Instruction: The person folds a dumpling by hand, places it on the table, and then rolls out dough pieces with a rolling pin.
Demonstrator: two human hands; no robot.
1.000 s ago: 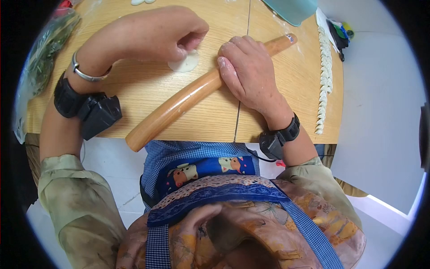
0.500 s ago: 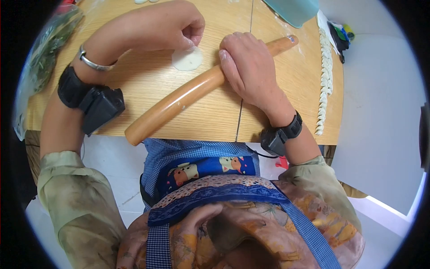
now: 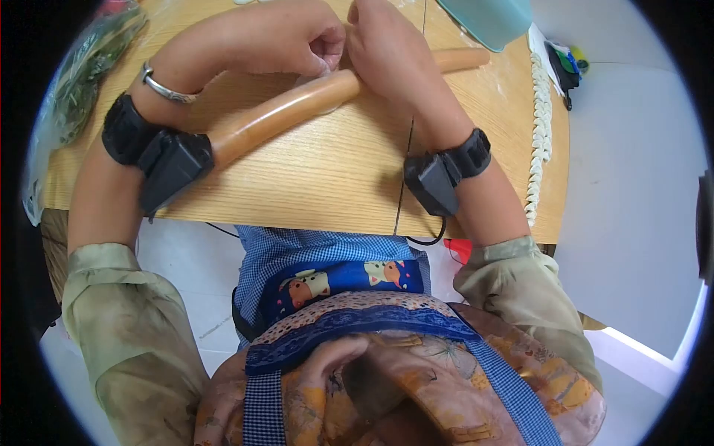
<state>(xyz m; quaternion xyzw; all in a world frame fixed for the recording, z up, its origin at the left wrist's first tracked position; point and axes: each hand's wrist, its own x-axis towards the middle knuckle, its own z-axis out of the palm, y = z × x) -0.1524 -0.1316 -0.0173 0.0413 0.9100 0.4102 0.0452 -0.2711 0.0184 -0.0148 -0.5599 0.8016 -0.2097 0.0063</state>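
A thick wooden rolling pin (image 3: pixel 275 116) lies slanted over the tabletop, its far end pointing up and right. My right hand (image 3: pixel 390 56) is closed over the pin right of its middle, with the fingertips partly out of sight. A thin round of dough (image 3: pixel 306 77) is mostly covered by the pin; only slivers of its edge show. At that edge my left hand (image 3: pixel 311 39) is curled, with finger and thumb pinching the dough. The pin's near end touches or passes close by the black device on my left wrist.
A teal bowl or basin (image 3: pixel 494 18) stands at the back right. Small folded dough pieces (image 3: pixel 541 137) form a long row along the table's right side. A clear plastic bag of green leaves (image 3: pixel 89 82) lies at the left. A seam (image 3: pixel 405 171) crosses the wooden table (image 3: pixel 320 178).
My right hand and the rolling pin have moved away from my body, so the pin now covers most of the dough round. My left hand stays nearly in place.
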